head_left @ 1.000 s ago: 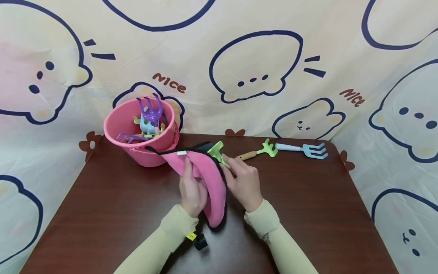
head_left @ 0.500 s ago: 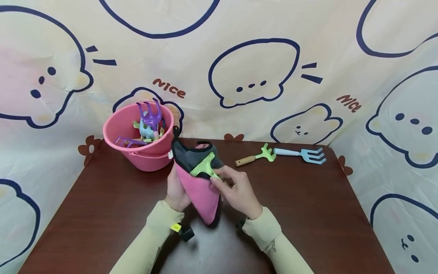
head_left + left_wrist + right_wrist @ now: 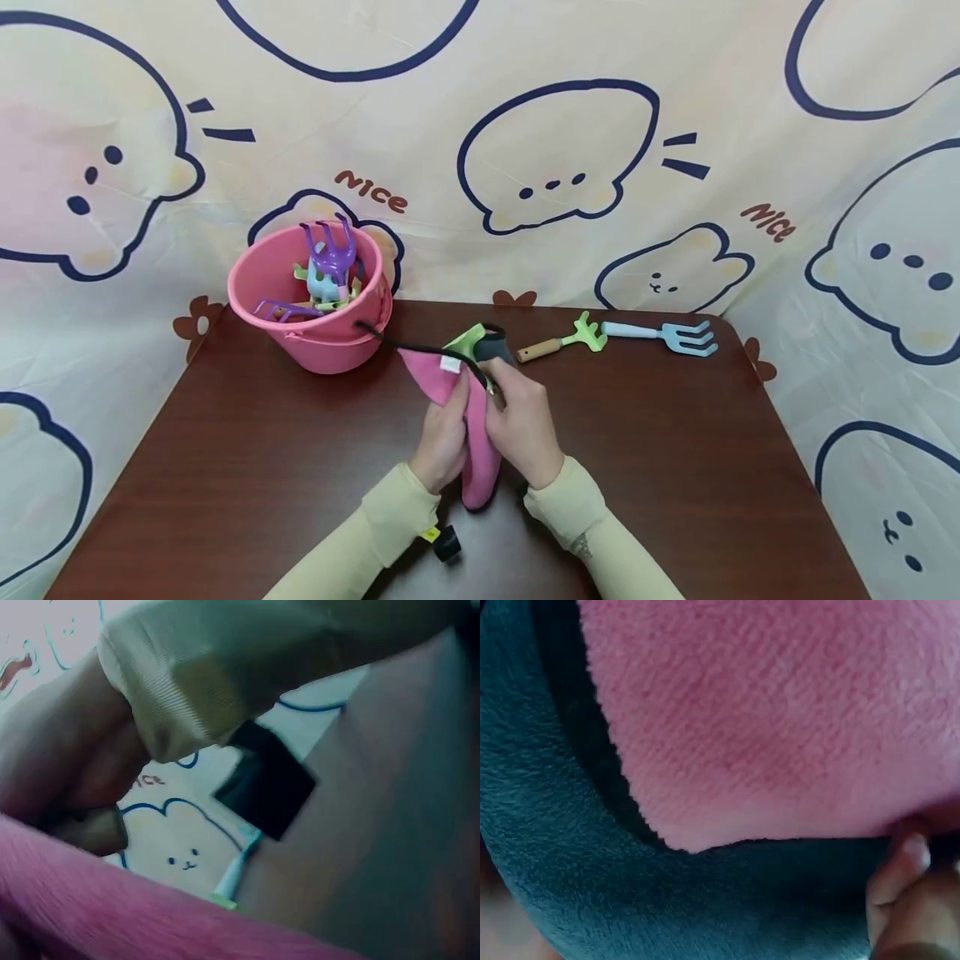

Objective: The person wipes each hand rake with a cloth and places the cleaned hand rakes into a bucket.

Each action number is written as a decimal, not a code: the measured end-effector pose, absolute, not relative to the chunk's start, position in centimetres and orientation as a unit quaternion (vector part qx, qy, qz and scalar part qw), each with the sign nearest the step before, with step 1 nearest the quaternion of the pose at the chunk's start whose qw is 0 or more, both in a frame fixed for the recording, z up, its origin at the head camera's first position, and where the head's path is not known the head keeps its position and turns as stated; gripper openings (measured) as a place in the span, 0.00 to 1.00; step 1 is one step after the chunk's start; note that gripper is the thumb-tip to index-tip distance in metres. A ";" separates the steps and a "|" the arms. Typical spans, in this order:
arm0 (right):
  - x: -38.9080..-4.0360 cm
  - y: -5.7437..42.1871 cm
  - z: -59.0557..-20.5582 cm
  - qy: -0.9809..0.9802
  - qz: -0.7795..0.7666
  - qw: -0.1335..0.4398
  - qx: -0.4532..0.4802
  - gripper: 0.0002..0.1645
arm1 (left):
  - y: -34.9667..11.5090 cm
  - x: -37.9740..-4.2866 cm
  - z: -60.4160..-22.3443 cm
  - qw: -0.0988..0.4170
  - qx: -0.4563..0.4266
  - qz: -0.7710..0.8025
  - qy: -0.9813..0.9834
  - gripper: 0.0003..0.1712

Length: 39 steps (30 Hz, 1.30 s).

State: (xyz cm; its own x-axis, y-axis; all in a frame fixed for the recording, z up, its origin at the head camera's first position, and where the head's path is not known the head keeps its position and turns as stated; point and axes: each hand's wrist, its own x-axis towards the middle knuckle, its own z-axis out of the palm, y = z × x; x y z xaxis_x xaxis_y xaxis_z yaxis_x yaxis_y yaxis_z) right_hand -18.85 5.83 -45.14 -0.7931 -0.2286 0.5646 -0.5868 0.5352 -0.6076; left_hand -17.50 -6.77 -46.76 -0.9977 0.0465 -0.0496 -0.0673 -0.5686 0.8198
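Near the middle of the table, my left hand [image 3: 442, 437] holds a fleece cloth [image 3: 482, 467], pink on one face and dark grey on the other, with black edging and a white tag. The cloth is folded around a green toy garden tool [image 3: 467, 340], whose head pokes out at the top. My right hand [image 3: 525, 425] grips this tool just below its head, against the cloth. In the left wrist view, a wooden handle end [image 3: 101, 831] shows beneath the right hand. Pink and grey fleece [image 3: 765, 735] fills most of the right wrist view. Cloth and fingers hide the tool's middle.
A pink bucket [image 3: 330, 354] with several toy tools, among them a purple fork [image 3: 332, 257], stands at the back left. A green rake with a wooden handle [image 3: 540, 349] and a light blue fork [image 3: 686, 337] lie on the brown table [image 3: 675, 467] at the back right.
The cloth has turned from its grey face, seen half a second ago, back to its pink face, folded narrower round the tool. My left hand has moved right, closer to the right hand.
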 end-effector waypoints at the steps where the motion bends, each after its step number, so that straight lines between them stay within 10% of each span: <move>1: -18.8 5.8 -45.1 -0.856 0.401 0.210 0.249 0.08 | -6.7 -17.9 -46.8 0.020 -0.022 0.882 0.471 0.25; 8: -19.5 7.0 -44.7 -0.844 0.389 0.212 0.301 0.03 | -8.5 -19.8 -47.1 -0.031 -0.049 0.839 0.542 0.13; 26: -21.1 12.4 -42.6 -0.827 0.226 0.324 0.401 0.24 | -9.6 -19.2 -47.7 0.166 0.136 0.702 0.680 0.22; 39: -22.1 14.7 -42.5 -0.808 0.314 0.399 0.298 0.17 | -9.6 -19.0 -50.4 0.137 0.242 0.576 0.768 0.10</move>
State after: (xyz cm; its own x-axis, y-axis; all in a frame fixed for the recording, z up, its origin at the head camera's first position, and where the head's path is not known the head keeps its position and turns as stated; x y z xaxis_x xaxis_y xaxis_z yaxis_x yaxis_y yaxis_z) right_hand -22.10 14.72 -42.51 -0.5034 -0.2311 0.8326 -0.7328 0.6248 -0.2696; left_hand -19.01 -9.63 -50.35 -0.8451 0.5302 0.0686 0.2142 0.2183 0.9521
